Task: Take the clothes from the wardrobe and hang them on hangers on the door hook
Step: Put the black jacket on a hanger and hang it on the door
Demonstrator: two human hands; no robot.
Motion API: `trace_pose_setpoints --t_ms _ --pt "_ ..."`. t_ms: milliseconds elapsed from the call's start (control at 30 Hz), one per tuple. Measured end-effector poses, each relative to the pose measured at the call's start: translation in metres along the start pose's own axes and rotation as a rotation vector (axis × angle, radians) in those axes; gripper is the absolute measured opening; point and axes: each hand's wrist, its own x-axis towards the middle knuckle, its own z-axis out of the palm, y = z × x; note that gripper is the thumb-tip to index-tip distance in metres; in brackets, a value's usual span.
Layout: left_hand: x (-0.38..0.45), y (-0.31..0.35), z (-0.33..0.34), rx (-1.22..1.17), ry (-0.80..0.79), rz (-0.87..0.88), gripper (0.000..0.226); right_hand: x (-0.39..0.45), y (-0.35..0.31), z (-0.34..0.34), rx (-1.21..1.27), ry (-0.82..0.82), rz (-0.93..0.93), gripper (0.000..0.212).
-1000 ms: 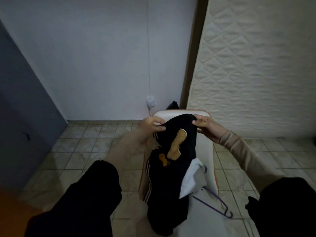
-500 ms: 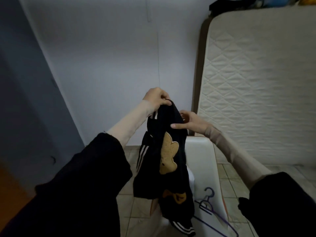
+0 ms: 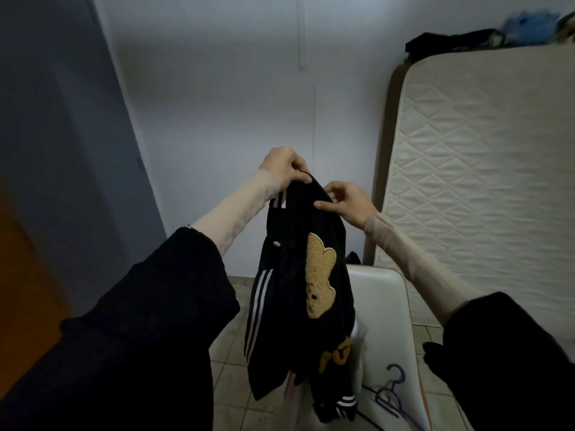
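Pale walls and an upright mattress (image 3: pixel 485 181) back a white chair (image 3: pixel 382 306) holding what looks like purple hangers (image 3: pixel 392 396). Above it, the left hand (image 3: pixel 284 166) and right hand (image 3: pixel 348 202) each pinch the top of a black jacket (image 3: pixel 298 290), white-striped with a tan fuzzy patch, hanging bunched.

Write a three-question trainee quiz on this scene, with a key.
1. True or false: both hands grip the jacket at its top.
2. Where do the purple hangers lie? A) on the white chair B) on the mattress C) in the left hand
3. Fill in: the jacket's tan patch faces the ____.

Key: 1 true, left hand and right hand both pinch it. 2 A. 3 camera.
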Motion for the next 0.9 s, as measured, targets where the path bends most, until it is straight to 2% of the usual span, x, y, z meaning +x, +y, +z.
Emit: trace_pose_setpoints --t_ms 167,233,333,367,467,600,667,733,833,900 --pt "0.001 -0.006 -0.016 -0.013 0.131 -0.020 0.020 -0.026 0.028 0.024 0.022 -0.127 0.117 0.056" --pt "0.001 -0.008 -0.026 -0.019 0.185 -0.029 0.020 -0.037 0.048 0.033 0.048 -0.181 0.227 0.051" --pt "0.003 -0.010 -0.039 -0.052 0.274 -0.046 0.020 -0.052 0.068 0.050 -0.046 -0.293 0.318 0.031" --pt "0.003 -0.010 -0.043 -0.063 0.298 -0.056 0.019 -0.055 0.070 0.055 -0.064 -0.289 0.327 0.024" --pt "0.001 -0.015 -0.051 -0.048 0.317 -0.085 0.018 -0.051 0.076 0.060 -0.048 -0.220 0.313 0.037" --pt "-0.007 -0.033 -0.063 0.037 0.342 -0.149 0.018 -0.037 0.075 0.037 0.044 -0.003 0.305 0.011" --pt "-0.012 -0.051 -0.068 0.096 0.320 -0.253 0.018 -0.025 0.071 0.017 0.069 0.132 0.283 0.011" --pt "-0.017 -0.066 -0.071 0.180 0.224 -0.392 0.016 -0.011 0.059 -0.005 0.031 0.180 0.197 0.014" --pt "-0.030 -0.076 -0.061 0.410 0.057 -0.528 0.014 0.007 0.026 -0.033 -0.077 0.118 0.035 0.014" --pt "-0.035 -0.078 -0.049 0.457 -0.024 -0.524 0.015 0.016 0.003 -0.042 -0.108 0.041 -0.032 0.015"
